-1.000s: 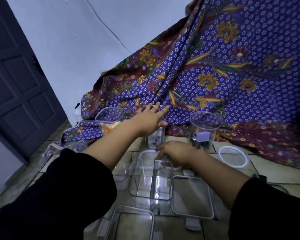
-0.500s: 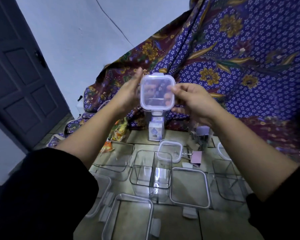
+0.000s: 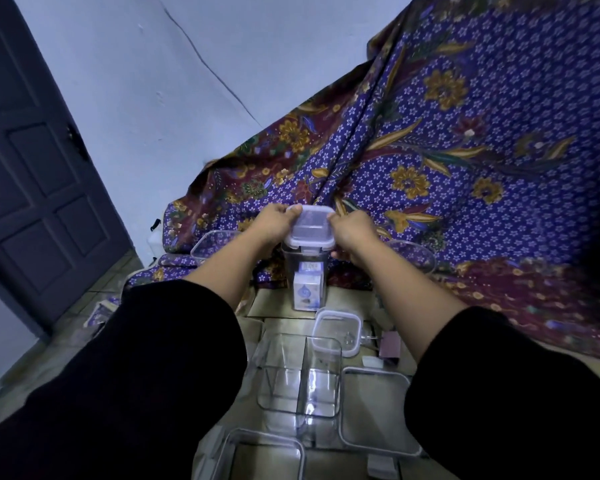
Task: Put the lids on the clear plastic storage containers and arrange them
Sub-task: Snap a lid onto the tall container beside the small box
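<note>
1. Now I am pressing a square lid (image 3: 313, 227) down onto the tall container (image 3: 305, 268), which is standing on the floor (image 3: 278, 308) right against the patterned cloth (image 3: 465, 161).
2. My left hand (image 3: 276, 221) is gripping the lid's left edge with the fingers curled narrow around it, thumb on top, so it is sitting level on the rim.
3. My right hand (image 3: 352, 230) is clamping the lid's right edge, fingers wrapped down the side; I judge this is for snapping the latches shut.
4. The lid looks seated, though I cannot tell whether its flaps are locked.
5. Nearer me than the tall container, a small lid (image 3: 336, 332), an open divided container (image 3: 300, 374) and flat lids (image 3: 374, 410) are lying unmatched, so most of the job is waiting.
</note>
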